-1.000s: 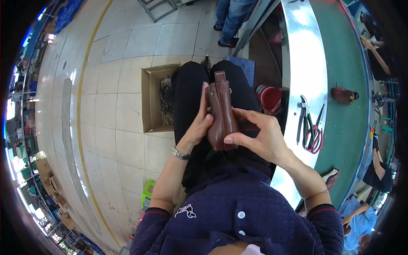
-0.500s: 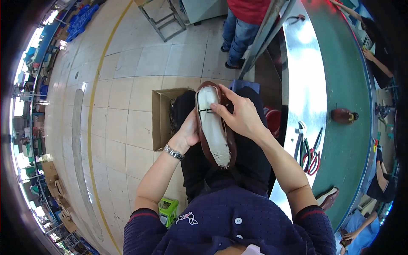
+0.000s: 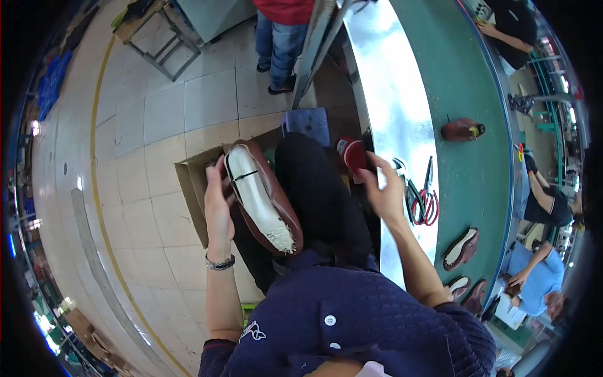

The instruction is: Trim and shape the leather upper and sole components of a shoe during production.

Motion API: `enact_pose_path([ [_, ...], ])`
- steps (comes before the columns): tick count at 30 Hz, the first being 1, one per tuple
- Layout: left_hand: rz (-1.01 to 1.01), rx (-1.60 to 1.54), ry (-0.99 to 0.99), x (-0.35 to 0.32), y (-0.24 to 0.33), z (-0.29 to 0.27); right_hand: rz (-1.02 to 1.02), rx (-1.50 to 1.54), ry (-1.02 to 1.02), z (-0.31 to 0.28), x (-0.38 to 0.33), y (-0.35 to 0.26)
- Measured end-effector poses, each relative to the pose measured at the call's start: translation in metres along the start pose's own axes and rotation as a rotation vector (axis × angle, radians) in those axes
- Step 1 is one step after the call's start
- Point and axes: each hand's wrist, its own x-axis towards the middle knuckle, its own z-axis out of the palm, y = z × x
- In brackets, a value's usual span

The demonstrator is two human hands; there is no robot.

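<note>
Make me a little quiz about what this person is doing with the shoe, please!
1. True or false: the left hand holds the brown shoe with its pale underside facing up.
2. Where is the right hand?
A. gripping the shoe
B. lifted off the shoe, open, near the red-handled tools
C. inside the cardboard box
3. Fill in: another brown shoe lies on the ____ belt.

Key:
1. True.
2. B; it is clear of the shoe, near the shiny metal edge, and holds nothing.
3. Green.
</note>
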Motion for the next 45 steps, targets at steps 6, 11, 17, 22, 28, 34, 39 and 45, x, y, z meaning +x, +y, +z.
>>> enact_pose_path([
  [6,0.374,0.623,0.163,0.019,-0.003,0.013,0.019,-0.660,-0.011,-0.077,-0.053,0.133],
  [11,0.409,0.699,0.161,0.014,0.002,-0.001,0.268,-0.370,-0.216,-0.083,-0.018,0.107],
  [17,0.299,0.450,0.172,0.015,-0.001,0.000,0.597,0.400,-0.670,-0.047,0.030,-0.081],
  [22,0.366,0.437,0.228,0.017,-0.005,0.002,0.465,0.375,-1.069,-0.004,0.055,-0.156],
  [28,0.298,0.369,0.214,0.014,0.004,0.008,0.459,0.406,-1.246,0.032,0.063,-0.169],
  [34,0.460,0.453,0.249,0.016,0.002,0.007,0.292,0.172,-1.195,0.044,0.059,-0.176],
  [39,0.428,0.446,0.263,0.015,0.006,0.008,0.115,-0.028,-1.152,0.045,0.055,-0.173],
  [45,0.634,0.527,0.155,0.014,0.003,0.002,-0.011,-0.036,-1.107,0.043,0.053,-0.158],
])
